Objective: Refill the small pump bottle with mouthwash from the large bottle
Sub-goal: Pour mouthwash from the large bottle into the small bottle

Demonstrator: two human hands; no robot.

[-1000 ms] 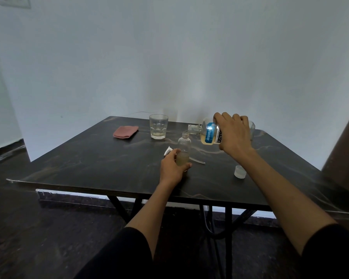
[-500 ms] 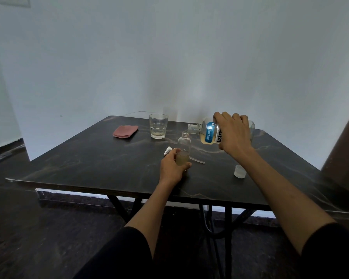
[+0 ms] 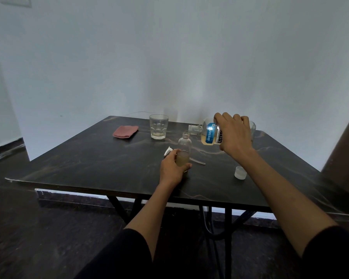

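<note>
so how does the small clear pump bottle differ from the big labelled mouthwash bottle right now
The small clear pump bottle stands upright on the table, steadied by the left hand; the big mouthwash bottle with the blue label is tipped sideways in the air, gripped by the right hand. The small one is plain and slimmer. Both are uncapped and hold yellowish liquid.

Plain home room — folding table [image 3: 89, 164], drinking glass [image 3: 158, 126], bare walls.

A single head-worn wide-angle view looks forward and down from the near edge of the dark marbled worktop [image 3: 89, 158], both forearms reaching away from it. The far pale wall [image 3: 169, 57] fills the upper half; the dark floor [image 3: 28, 238] shows below.
</note>
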